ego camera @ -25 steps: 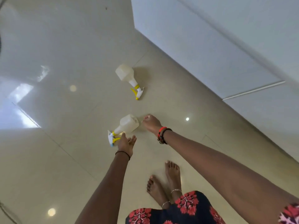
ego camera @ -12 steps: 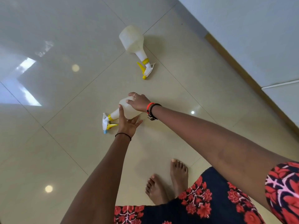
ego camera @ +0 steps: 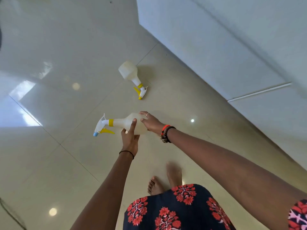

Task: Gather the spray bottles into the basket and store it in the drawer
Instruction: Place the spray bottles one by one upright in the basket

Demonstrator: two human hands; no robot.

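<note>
Floor (ego camera: 66, 47): glossy cream tiles; white cabinet front (ego camera: 216, 47) at upper right.
Hidden: base of held spray bottle (ego camera: 123, 122) covered by both hands; one foot blurred.
Left grip (ego camera: 130, 140): closed on the bottle body from below, frame centre.
Right grip (ego camera: 152, 122): fingers curled over the base end.
Second spray bottle (ego camera: 128, 72): lying on the floor above centre, well apart.
Change: held bottle, at floor level half a second ago, now lifted clear, nozzle toward frame left.
</note>
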